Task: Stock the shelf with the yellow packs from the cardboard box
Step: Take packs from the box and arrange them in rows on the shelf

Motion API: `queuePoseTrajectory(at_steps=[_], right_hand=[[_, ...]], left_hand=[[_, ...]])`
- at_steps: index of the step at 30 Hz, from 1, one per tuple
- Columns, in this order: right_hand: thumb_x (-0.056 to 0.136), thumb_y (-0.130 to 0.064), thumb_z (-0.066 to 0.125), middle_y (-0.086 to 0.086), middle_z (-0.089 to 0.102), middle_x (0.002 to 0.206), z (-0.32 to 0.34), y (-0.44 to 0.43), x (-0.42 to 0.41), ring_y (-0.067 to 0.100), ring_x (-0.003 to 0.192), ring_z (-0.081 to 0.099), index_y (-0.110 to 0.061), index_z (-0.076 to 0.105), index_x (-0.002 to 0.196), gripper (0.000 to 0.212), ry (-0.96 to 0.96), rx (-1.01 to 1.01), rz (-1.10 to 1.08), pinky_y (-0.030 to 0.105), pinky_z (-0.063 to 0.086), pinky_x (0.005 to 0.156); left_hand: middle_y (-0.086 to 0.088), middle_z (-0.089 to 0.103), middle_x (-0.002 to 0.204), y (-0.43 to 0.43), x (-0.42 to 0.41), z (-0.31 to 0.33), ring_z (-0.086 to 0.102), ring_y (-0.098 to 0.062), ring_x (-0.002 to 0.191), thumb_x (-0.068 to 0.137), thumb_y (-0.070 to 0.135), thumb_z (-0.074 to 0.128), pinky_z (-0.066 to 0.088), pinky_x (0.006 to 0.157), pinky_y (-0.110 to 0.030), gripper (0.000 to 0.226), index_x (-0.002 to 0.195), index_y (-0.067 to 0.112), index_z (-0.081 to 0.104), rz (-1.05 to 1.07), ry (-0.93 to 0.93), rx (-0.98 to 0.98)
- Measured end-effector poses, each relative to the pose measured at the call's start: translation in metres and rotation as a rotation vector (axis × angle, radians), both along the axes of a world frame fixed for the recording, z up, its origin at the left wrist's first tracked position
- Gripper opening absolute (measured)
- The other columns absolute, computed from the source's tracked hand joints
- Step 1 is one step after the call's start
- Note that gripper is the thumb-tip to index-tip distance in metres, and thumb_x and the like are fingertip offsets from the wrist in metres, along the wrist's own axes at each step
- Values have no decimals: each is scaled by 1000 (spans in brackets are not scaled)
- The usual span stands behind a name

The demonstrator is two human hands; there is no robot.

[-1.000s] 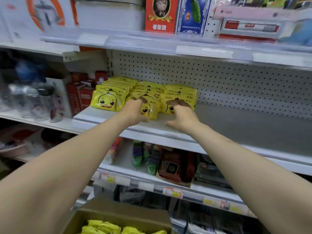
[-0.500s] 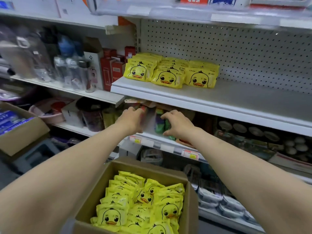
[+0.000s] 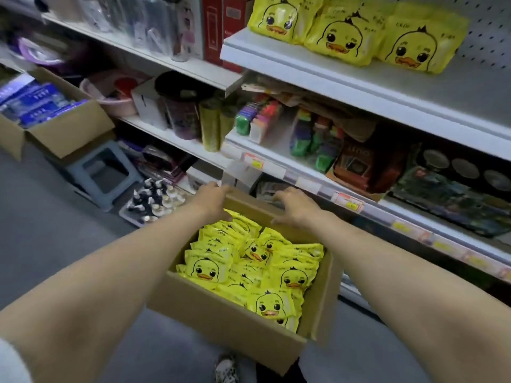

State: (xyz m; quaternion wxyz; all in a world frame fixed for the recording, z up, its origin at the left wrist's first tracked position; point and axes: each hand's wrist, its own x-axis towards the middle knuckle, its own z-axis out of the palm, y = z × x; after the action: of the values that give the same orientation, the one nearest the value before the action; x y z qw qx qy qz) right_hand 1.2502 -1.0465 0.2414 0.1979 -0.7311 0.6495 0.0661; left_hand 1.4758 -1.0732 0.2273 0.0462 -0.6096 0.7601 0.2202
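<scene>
An open cardboard box (image 3: pixel 221 319) sits low in front of me, filled with several yellow packs (image 3: pixel 251 269) printed with a duck face. Both hands hover over the box's far edge with nothing in them. My left hand (image 3: pixel 213 199) is above the far left corner, fingers loosely spread. My right hand (image 3: pixel 296 207) is above the far right part of that edge, fingers slightly curled. Three rows of the same yellow packs (image 3: pixel 356 29) stand on the white upper shelf (image 3: pixel 318 70) at the top right.
A lower shelf (image 3: pixel 276 164) holds colourful small goods and price tags. To the left stand a second cardboard box (image 3: pixel 63 128) with blue packets, a grey stool (image 3: pixel 102 172) and a tray of small bottles (image 3: pixel 154 200) on the grey floor.
Both hands have come down from the yellow packs on the upper shelf to the far edge of the box. My view has dropped toward the box.
</scene>
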Motion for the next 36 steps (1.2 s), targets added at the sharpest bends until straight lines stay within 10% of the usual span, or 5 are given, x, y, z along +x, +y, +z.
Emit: queuePoseTrajectory(at_steps=[16, 36], right_hand=[[85, -43, 73, 10, 53, 138, -158, -51, 42, 30, 126, 49, -22, 56, 133, 56, -119, 323, 99, 37, 44, 98], [95, -50, 56, 6, 42, 153, -274, -84, 82, 29, 140, 38, -16, 37, 150, 67, -387, 439, -309, 37, 34, 110]], left_hand=[[-7, 50, 132, 24, 50, -149, 47, -27, 123, 77, 45, 77, 41, 103, -43, 69, 138, 31, 47, 229, 3, 374], [-2, 51, 127, 10, 51, -248, 41, -26, 120, 77, 36, 79, 44, 98, -42, 52, 121, 28, 53, 275, -78, 392]])
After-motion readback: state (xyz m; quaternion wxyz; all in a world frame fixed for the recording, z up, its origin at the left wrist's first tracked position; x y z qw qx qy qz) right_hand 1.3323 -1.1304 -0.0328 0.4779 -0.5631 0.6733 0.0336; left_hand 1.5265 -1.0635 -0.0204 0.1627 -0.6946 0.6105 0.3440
